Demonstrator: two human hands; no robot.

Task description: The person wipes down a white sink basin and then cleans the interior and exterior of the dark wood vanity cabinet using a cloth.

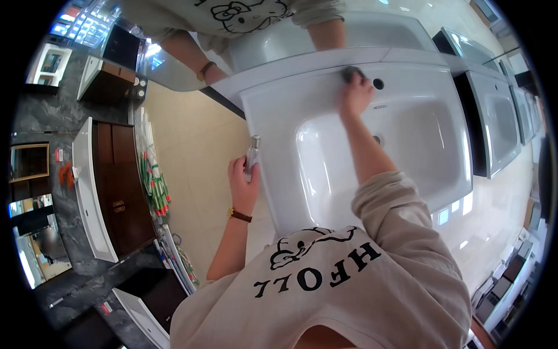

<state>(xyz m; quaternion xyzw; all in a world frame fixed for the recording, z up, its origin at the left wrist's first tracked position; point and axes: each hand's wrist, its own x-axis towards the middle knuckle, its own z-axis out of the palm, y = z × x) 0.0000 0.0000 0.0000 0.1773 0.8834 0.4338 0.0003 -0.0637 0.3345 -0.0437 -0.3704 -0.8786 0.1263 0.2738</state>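
- The washbasin (407, 145) lay ahead of the person, a mirror (279, 41) behind its back ledge.
- The right hand (354, 93) pressed a cloth (351, 72) on that ledge, just left of the tap hole (378, 84).
- The left hand (243, 183) held a bottle (252, 154) at the basin's left edge.
- A second basin (500, 122) sat to the right.

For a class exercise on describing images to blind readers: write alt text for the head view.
Seen from above, a person's right hand presses a dark cloth on the back ledge of a white washbasin, beside its tap hole. The left hand holds a small clear bottle at the basin's left edge.
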